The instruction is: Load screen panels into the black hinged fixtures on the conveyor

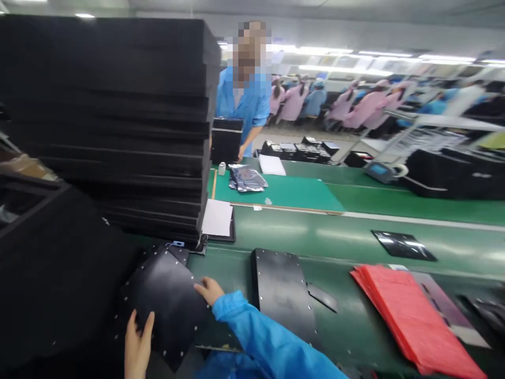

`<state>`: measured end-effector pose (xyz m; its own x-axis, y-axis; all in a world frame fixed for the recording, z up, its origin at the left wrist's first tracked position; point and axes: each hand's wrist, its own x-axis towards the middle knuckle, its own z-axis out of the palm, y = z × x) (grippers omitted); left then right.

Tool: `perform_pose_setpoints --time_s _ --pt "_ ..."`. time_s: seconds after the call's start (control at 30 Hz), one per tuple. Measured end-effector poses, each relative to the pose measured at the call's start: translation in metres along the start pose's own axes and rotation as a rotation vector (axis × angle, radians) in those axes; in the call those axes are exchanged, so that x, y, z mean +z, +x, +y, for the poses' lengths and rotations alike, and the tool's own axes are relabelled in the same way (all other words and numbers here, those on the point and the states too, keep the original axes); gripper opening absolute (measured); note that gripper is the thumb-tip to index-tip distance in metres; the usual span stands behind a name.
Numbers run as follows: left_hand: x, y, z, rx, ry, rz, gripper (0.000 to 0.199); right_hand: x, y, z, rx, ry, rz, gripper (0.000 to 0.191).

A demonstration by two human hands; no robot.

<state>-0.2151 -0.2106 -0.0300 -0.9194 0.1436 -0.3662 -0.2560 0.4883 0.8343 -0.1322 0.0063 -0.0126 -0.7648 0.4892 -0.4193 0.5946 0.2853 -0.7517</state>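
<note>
A black panel (169, 295) with small white dots along its edges lies tilted in front of me, against a dark mass on the left. My right hand (211, 291), in a blue sleeve, pinches its right edge. My left hand (138, 342) is at its lower left, with thumb and finger spread apart over the dark surface; the other fingers are hidden. Under the panel's far corner another dark piece shows, with a small blue-and-white tag (178, 243) beside it. To the right lies a similar dotted black panel or stack (278, 284), with a small dark plate (322, 297) beside it.
A tall stack of black sheets (118, 116) rises at left. Red sheets (418, 321) lie at right; a glossy black sheet (404, 245) is beyond. White paper (218, 217) and silvery bags (248, 178) lie farther back. A co-worker (246, 105) in blue stands across the green bench (284, 226).
</note>
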Motion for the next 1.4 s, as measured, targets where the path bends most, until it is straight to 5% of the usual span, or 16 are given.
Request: perform_pose_setpoints --time_s 0.17,0.33,0.5,0.6,0.7,0.8,0.93,1.1,1.4 --pt "0.036 -0.031 0.021 -0.055 -0.1 -0.315 0.087 -0.052 -0.074 0.049 -0.008 -0.025 0.172 0.029" --pt "0.136 -0.082 0.057 0.016 -0.233 -0.568 0.081 -0.095 -0.159 0.141 0.107 0.179 0.479 0.042" --pt "0.224 -0.109 0.087 0.074 -0.195 -0.668 0.083 -0.123 -0.201 0.201 0.205 0.23 0.687 0.046" --pt "0.247 -0.116 0.097 0.207 -0.075 -0.627 0.078 -0.151 -0.215 0.224 0.141 0.103 0.763 0.054" --pt "0.257 -0.134 0.108 0.55 0.185 -0.531 0.064 -0.194 -0.216 0.248 0.085 -0.029 0.848 0.063" --pt "0.273 -0.17 0.116 0.833 0.447 -0.59 0.051 -0.233 -0.194 0.278 0.157 -0.155 0.768 0.073" --pt "0.306 -0.219 0.111 0.906 0.83 -0.611 0.058 -0.253 -0.159 0.31 0.183 -0.319 0.596 0.055" --pt "0.329 -0.24 0.093 0.99 1.031 -0.401 0.063 -0.248 -0.159 0.297 0.001 -0.383 0.456 0.045" --pt "0.333 -0.244 0.094 0.952 1.027 -0.445 0.088 -0.259 -0.157 0.218 -0.169 -0.729 0.067 0.028"
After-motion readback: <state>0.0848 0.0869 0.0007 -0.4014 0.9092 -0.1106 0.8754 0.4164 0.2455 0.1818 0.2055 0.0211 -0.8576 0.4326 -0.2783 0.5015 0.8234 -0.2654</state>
